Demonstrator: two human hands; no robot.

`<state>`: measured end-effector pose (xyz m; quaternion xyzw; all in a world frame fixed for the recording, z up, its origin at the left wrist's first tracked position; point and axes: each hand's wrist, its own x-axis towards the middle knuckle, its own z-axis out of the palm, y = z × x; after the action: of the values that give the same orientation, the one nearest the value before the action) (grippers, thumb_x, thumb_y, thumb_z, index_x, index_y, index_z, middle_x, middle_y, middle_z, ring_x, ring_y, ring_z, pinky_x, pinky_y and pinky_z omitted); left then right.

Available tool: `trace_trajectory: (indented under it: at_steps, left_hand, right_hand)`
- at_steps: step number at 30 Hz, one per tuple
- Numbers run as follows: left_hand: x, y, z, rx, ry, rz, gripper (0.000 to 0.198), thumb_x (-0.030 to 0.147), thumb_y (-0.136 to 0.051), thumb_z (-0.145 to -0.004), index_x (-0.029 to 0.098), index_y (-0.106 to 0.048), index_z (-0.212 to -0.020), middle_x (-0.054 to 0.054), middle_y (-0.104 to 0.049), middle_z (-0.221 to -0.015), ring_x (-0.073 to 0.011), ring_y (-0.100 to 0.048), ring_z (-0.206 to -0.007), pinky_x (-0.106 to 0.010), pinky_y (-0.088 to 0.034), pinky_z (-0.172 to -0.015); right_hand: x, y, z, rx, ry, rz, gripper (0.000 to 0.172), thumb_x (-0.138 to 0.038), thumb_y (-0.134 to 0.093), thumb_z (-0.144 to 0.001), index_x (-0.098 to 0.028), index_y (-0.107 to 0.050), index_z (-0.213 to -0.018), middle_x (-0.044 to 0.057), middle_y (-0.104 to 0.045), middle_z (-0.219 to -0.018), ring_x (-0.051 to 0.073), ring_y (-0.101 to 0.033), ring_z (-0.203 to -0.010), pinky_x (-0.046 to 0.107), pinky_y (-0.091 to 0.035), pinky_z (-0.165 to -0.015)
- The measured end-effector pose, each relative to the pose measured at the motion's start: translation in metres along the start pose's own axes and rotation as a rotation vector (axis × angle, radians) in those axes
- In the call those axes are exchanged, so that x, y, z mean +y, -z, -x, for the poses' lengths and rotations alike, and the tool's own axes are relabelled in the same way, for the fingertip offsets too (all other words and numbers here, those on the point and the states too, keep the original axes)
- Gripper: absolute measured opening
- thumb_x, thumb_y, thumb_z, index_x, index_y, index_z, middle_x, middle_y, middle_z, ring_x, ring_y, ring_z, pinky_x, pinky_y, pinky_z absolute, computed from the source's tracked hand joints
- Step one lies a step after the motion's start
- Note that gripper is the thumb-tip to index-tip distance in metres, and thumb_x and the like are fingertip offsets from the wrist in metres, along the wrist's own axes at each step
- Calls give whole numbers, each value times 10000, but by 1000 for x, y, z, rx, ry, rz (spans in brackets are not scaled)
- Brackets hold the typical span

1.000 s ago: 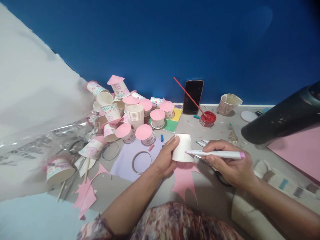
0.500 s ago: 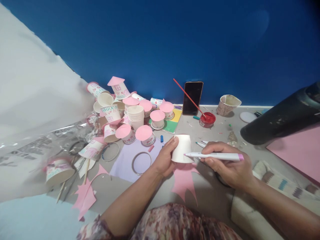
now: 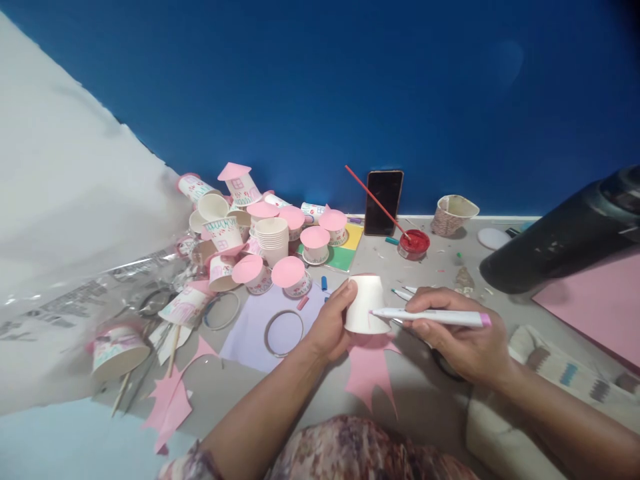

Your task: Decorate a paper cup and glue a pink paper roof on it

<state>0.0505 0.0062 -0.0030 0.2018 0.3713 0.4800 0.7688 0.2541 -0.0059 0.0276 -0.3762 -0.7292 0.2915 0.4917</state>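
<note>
An upside-down white paper cup [image 3: 366,300] is gripped at its left side by my left hand [image 3: 333,323], thumb on the cup wall. Between the fingers of my right hand [image 3: 457,337] lies a white marker [image 3: 435,316] with a pink end, its tip touching the cup's front near a short, faint pink mark. Beneath the cup is a pink paper scrap [image 3: 370,373] with jagged edges. Several decorated cups with pink paper roofs [image 3: 291,272] stand or lie to the left, around a stack of plain cups [image 3: 271,240].
A phone [image 3: 383,203] leans on the blue wall beside a red paint jar [image 3: 414,245] holding a brush. A dark bottle [image 3: 555,230] lies at the right near pink paper [image 3: 595,307]. Tape rings [image 3: 267,333], marker caps and plastic wrap are at the left.
The whole view has shifted slightly, with things a little lower in the picture. A short pink line now shows above the marker tip's lower area on the cup. Both hands keep their holds.
</note>
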Motion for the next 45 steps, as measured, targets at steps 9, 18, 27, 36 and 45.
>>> trace_trajectory:
  at_steps: [9,18,27,36,45]
  left_hand:
    - [1,-2,2,-52,-17,39,601,539,-860,-748,165,-689,-1186,-81,-740,-948,-248,-708,-861,-347,-564,-786]
    - [-1,-4,4,-63,-37,27,633,523,-875,-729,157,-681,-1207,-103,-761,-974,-287,-738,-889,-371,-570,-786]
    - [0,-5,3,-88,-38,38,735,507,-867,-732,152,-608,-1321,-103,-789,-915,-330,-770,-918,-436,-586,-857]
    - [1,-5,4,-34,-47,38,762,492,-855,-727,162,-596,-1363,-91,-783,-965,-309,-758,-943,-384,-580,-830]
    - [1,-9,4,-61,-28,76,775,468,-854,-722,178,-576,-1385,-96,-785,-979,-334,-767,-944,-438,-584,-868]
  right_hand:
    - [-3,0,0,28,40,-30,41,-263,-712,-928,-241,-731,-957,30,-775,-778,176,-728,-637,250,-569,-574]
    - [-3,1,0,46,31,6,32,-255,-715,-922,-232,-733,-936,18,-778,-776,162,-718,-613,231,-554,-555]
    - [-9,0,-2,40,80,13,92,-324,-693,-954,-243,-734,-938,39,-780,-771,197,-741,-656,281,-584,-585]
    - [-9,2,-3,64,55,82,69,-279,-689,-934,-237,-724,-893,32,-773,-740,183,-714,-591,267,-561,-538]
    - [-11,-3,-3,51,141,15,36,-249,-692,-932,-248,-719,-956,29,-769,-753,194,-732,-651,288,-572,-593]
